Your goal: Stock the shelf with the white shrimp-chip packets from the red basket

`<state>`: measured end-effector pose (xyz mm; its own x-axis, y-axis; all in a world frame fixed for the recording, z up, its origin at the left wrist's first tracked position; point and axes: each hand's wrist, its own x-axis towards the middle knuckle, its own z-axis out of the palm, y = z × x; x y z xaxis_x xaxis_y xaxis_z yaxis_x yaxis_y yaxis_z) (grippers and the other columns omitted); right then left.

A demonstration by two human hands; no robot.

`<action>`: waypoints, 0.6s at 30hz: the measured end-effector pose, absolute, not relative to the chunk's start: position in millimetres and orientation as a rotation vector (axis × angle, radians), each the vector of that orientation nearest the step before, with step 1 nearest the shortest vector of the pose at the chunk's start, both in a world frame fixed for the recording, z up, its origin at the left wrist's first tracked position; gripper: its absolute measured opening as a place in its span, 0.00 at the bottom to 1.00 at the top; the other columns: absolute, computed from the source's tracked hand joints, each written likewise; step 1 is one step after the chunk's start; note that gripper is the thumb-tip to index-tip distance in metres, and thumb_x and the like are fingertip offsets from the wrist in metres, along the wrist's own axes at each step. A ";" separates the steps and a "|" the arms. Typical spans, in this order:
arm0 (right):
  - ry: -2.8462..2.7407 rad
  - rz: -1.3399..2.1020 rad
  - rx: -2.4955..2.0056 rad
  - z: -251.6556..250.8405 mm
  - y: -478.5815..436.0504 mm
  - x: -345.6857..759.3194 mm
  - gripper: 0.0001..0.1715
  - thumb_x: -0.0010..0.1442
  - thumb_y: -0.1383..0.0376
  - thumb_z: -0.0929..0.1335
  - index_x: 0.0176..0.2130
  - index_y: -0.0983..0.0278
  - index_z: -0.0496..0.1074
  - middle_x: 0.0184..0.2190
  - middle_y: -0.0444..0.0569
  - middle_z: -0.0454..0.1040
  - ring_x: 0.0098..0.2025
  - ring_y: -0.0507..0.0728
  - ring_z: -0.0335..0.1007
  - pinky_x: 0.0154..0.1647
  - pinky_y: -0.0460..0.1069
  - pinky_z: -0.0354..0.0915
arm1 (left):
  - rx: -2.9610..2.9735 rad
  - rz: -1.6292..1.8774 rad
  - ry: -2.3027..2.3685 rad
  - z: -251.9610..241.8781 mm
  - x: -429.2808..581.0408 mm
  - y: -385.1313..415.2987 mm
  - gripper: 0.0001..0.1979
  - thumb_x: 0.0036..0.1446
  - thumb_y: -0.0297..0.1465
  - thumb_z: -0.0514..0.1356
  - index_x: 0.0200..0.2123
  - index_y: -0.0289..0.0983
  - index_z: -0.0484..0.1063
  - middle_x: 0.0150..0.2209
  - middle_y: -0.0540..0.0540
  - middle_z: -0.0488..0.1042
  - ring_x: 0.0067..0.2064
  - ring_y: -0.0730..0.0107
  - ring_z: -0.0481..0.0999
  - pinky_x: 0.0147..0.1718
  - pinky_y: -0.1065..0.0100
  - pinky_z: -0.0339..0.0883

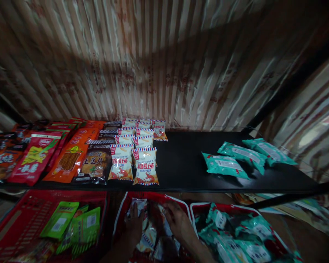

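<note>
Both hands are down in the middle red basket (186,209), among small white, orange and blue snack bags. My left hand (133,226) is at the left side, its fingers bent over a snack bag (139,203) near the far rim. At the right side, my right hand (179,223) curls its fingers on another snack bag (164,218). Dim light hides the fingertips. On the black shelf (181,160) above, matching snack bags (146,166) stand in two columns.
Left on the shelf are brown potato-slice bags (95,160), orange packets (71,157) and pink packets (35,157). Three teal packets (224,165) lie at the right. A red basket (13,219) with green packets stands left, another basket (196,206) with teal packets right.
</note>
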<state>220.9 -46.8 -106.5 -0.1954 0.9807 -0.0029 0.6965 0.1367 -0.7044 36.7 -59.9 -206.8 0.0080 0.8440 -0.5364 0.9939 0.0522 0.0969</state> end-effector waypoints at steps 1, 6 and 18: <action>-1.970 0.819 -1.601 -105.3 -46.8 219.9 0.19 0.61 0.64 0.58 0.41 0.66 0.74 0.44 0.58 0.76 0.47 0.61 0.72 0.49 0.54 0.66 | 1.848 -0.431 1.891 -205.8 36.8 -58.3 0.34 0.51 0.20 0.53 0.62 0.44 0.57 0.67 0.38 0.46 0.66 0.45 0.46 0.55 0.41 0.54; -2.016 0.850 -1.579 -98.8 -44.7 215.2 0.19 0.61 0.66 0.57 0.40 0.66 0.75 0.43 0.58 0.76 0.47 0.60 0.72 0.49 0.52 0.65 | 1.939 -0.385 1.877 -195.8 28.2 -49.0 0.26 0.53 0.20 0.56 0.56 0.39 0.65 0.62 0.37 0.59 0.62 0.51 0.59 0.54 0.53 0.60; -1.980 0.948 -1.608 -96.6 -45.3 220.2 0.16 0.59 0.68 0.60 0.40 0.64 0.75 0.43 0.55 0.75 0.46 0.59 0.70 0.49 0.52 0.63 | 1.865 -0.272 1.842 -154.5 7.2 -32.3 0.18 0.59 0.37 0.57 0.51 0.36 0.65 0.50 0.42 0.69 0.47 0.62 0.72 0.44 0.55 0.69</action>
<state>220.2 -45.3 -96.6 -0.2451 0.9647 -0.0966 0.6803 0.1002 -0.7261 7.2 -32.3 -154.5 0.0642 0.8771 -0.4761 0.9773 0.0413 0.2080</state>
